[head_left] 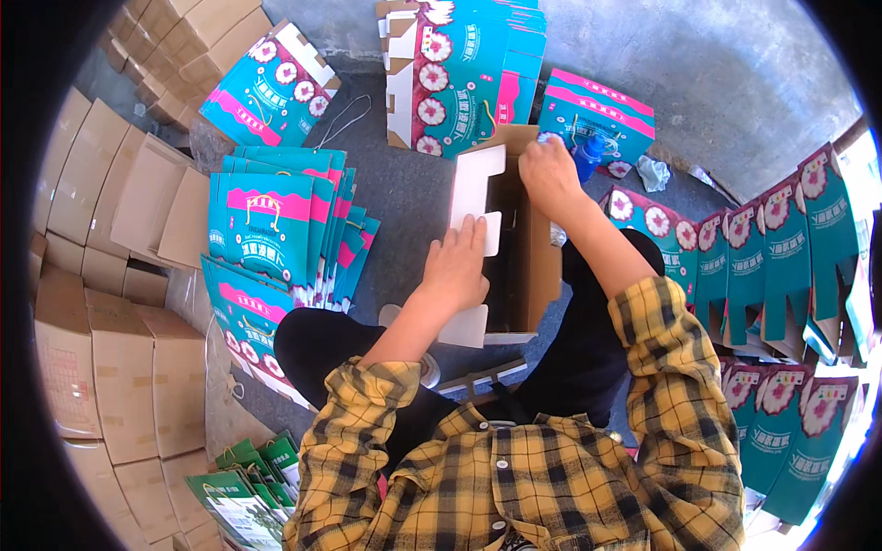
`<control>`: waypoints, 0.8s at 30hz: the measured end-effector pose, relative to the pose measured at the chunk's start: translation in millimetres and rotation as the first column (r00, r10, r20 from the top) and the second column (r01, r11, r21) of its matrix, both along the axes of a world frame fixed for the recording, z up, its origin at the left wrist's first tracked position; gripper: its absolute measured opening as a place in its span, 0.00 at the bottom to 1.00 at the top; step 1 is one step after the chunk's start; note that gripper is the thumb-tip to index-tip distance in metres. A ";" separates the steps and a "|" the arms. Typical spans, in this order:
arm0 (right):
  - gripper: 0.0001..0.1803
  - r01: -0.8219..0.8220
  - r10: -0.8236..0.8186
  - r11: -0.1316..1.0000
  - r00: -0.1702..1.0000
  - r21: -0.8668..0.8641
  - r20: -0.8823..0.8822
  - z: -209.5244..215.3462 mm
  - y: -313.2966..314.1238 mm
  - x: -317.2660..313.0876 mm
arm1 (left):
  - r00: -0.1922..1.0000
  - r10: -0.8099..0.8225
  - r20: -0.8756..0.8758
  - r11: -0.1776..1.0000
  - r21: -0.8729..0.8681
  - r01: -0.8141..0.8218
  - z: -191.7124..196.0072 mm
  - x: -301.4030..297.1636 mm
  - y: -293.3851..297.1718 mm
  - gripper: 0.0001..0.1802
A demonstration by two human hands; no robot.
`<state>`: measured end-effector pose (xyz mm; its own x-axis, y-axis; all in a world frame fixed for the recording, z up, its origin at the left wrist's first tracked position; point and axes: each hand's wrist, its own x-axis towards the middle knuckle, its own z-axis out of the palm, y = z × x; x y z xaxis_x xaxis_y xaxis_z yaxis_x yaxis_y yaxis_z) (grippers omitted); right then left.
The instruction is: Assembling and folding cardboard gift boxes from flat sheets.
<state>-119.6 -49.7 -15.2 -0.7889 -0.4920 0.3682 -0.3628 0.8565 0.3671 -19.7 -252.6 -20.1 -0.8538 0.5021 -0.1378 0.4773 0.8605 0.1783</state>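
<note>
An open cardboard box [544,292] stands between my legs, brown inside, with white flaps [476,191] folded out along its left side. My left hand [457,269] lies on the white flaps with its fingers stretched out. At the far right rim of the box my right hand [551,176] is closed, its fingers bent inward. What it grips, if anything, is hidden behind the hand. Just right of that hand stands a blue bottle [588,158], partly covered by it.
Stacked teal-and-pink cartons [266,216] are on my left. Flat teal cartons [459,73] lean on the far wall. More teal cartons [776,248] line the right. Brown boxes [119,367] pile up far left. Green bags [243,491] stand lower left. Crumpled plastic [653,173] lies near the bottle.
</note>
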 end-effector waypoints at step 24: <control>0.13 -0.413 0.502 0.864 0.677 -0.287 0.538 28.8 -34.4 209.0 | 0.992 -0.017 -0.122 0.984 0.176 0.039 -38.7 13.5 -9.7 0.34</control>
<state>89.5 -84.1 13.6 -0.5554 -0.8315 0.0090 -0.8229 0.5480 -0.1499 -6.2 -262.3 -58.8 -0.8439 0.5334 0.0581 0.5279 0.8061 0.2673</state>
